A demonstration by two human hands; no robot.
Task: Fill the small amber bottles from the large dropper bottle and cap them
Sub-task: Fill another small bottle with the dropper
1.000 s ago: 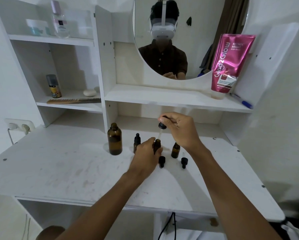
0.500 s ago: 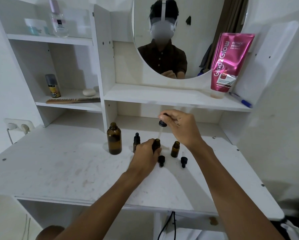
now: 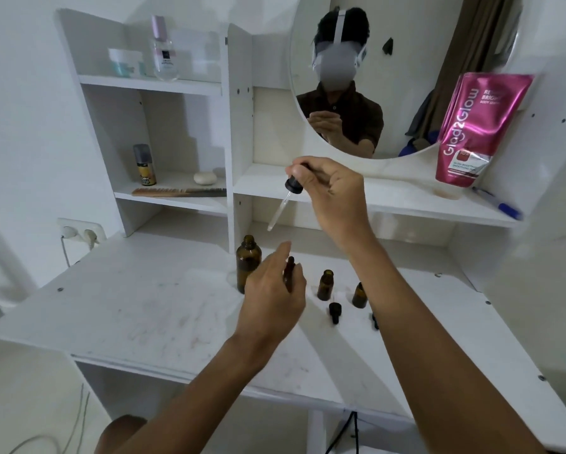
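The large amber bottle [image 3: 249, 263] stands uncapped on the white desk [image 3: 150, 309]. My right hand [image 3: 334, 194] holds its black-capped glass dropper [image 3: 291, 188] in the air, tip tilted down-left above the large bottle. My left hand [image 3: 272, 296] hovers with fingers apart just right of the large bottle, partly hiding a capped small bottle [image 3: 289, 273]. Two uncapped small amber bottles [image 3: 326, 285] [image 3: 359, 294] stand to the right. In front of them lie two loose black dropper caps [image 3: 335, 311] [image 3: 375, 321].
A shelf unit with a round mirror [image 3: 389, 77] rises behind the desk. A pink pouch [image 3: 471, 132] and a blue pen [image 3: 501, 204] sit on the right shelf. A comb [image 3: 177, 192], a spray can [image 3: 145, 165] and a soap bar are on the left shelf. A wall socket [image 3: 78, 232] is at left.
My right hand has lifted the dropper out of the small bottle, up and to the left. My left hand has let go of that bottle and shifted left towards the large one.
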